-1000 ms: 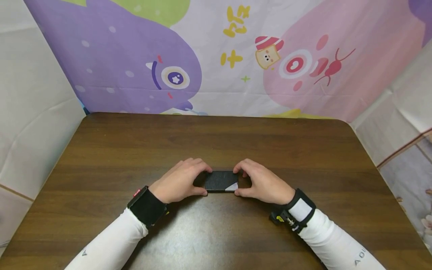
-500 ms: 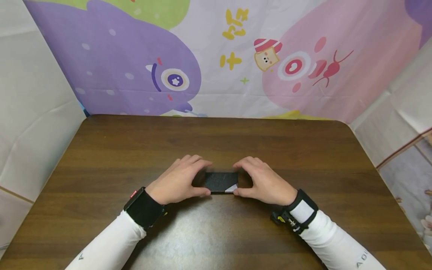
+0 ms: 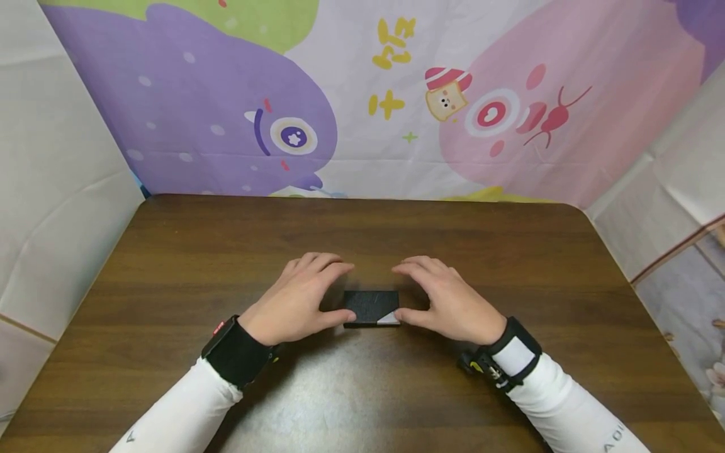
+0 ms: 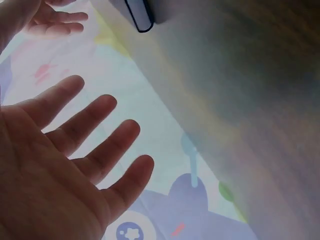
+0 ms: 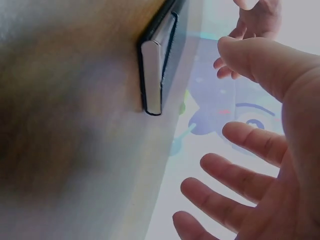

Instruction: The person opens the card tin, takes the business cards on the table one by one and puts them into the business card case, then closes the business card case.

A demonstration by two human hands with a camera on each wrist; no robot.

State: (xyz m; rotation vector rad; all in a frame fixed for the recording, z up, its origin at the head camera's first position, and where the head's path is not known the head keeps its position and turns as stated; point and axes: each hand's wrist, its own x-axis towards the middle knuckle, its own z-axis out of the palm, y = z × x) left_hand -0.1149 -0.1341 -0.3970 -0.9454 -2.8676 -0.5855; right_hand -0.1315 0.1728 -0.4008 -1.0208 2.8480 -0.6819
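Note:
A small flat black card case [image 3: 368, 307] with a silver corner lies on the brown table between the two hands. Its silver metal side [image 5: 152, 77] shows in the right wrist view, and one end of the case [image 4: 140, 15] appears at the top of the left wrist view. Just left of it hovers the left hand [image 3: 301, 299], fingers spread and loosely bent, holding nothing. The right hand [image 3: 453, 303] mirrors it on the other side, its palm bare. Both thumbs overlap the case's near corners in the head view, but the right wrist view shows the right thumb apart from it.
The wooden table [image 3: 362, 396] reaches back to a cartoon-printed cloth [image 3: 362, 163]. Pale cloth hangs at left [image 3: 68, 157] and right [image 3: 668, 157]. Each wrist wears a black strap, such as the left strap [image 3: 240, 351].
Both hands have let go of the card case; their fingers have lifted and spread away from its edges. The case stays in about the same place on the table.

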